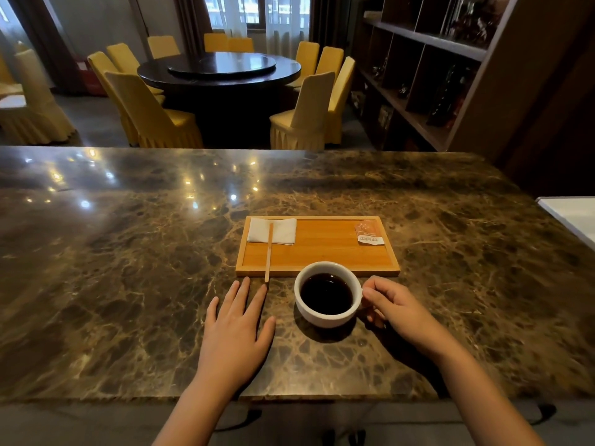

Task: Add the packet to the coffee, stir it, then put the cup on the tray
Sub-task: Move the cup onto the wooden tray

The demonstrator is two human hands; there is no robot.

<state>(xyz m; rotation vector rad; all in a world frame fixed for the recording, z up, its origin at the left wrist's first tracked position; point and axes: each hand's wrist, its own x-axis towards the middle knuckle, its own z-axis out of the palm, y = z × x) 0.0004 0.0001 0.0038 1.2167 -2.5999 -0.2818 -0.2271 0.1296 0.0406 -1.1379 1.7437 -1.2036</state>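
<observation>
Your right hand [394,304] has the grip closed on the handle side of the cup [327,294], thumb and fingers pinched there; the handle itself is hidden behind them. The cup sits on the worktop [128,252], just off the tray's [317,272] near edge, right of centre, rim overlapping that edge in this view. Coffee [326,293] is dark and full, nothing added yet by the look of it.

Your left hand [236,320] lies flat on the worktop, palm down, fingers spread and holding nothing, left of the cup.

Key relation: the packet [369,232] is in the tray's far right corner, lying flat, beyond the cup and slightly right of it. Your right hand is nearer to it, but it's busy with the cup. Your left hand would have to cross over the cup to get there.

The stir stick [269,252] has its long axis running near to far. Its far end rests on the napkin [272,230] in the tray's far left corner, and its near end overhangs the tray's near edge, just beyond your left fingertips [264,286]. That one is a left-hand job.

My read: first step not started. Let go of the cup and reach forward with the right for the packet. Watch the sleeve-level clearance over the full cup.
</observation>
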